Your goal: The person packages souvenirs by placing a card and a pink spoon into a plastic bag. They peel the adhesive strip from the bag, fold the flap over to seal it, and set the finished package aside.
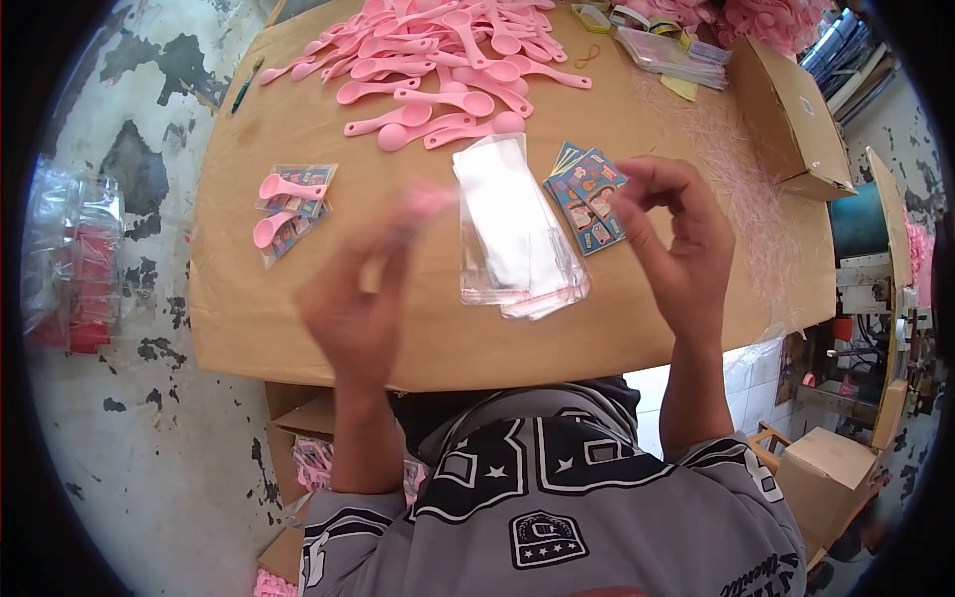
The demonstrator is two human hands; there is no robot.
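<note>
My left hand (363, 289) is blurred by motion over the middle-left of the table, its fingers closed on something pink, likely a spoon, that is smeared too. My right hand (681, 224) has thumb and forefinger curved toward each other at the right edge of a fanned stack of blue printed cards (587, 204); its fingertips look apart. Between the hands lies a stack of clear plastic bags (512, 224). To the left, two pink spoons (288, 189) rest on clear bags with printed cards (303, 239). A large heap of pink spoons (438, 70) lies at the back.
The brown-covered table (259, 328) carries a green pen (242, 92) at back left, rolls of tape (632, 17), a stack of clear packets (671, 57) and a cardboard box (791, 114) at back right. Pink shreds lie along the right side.
</note>
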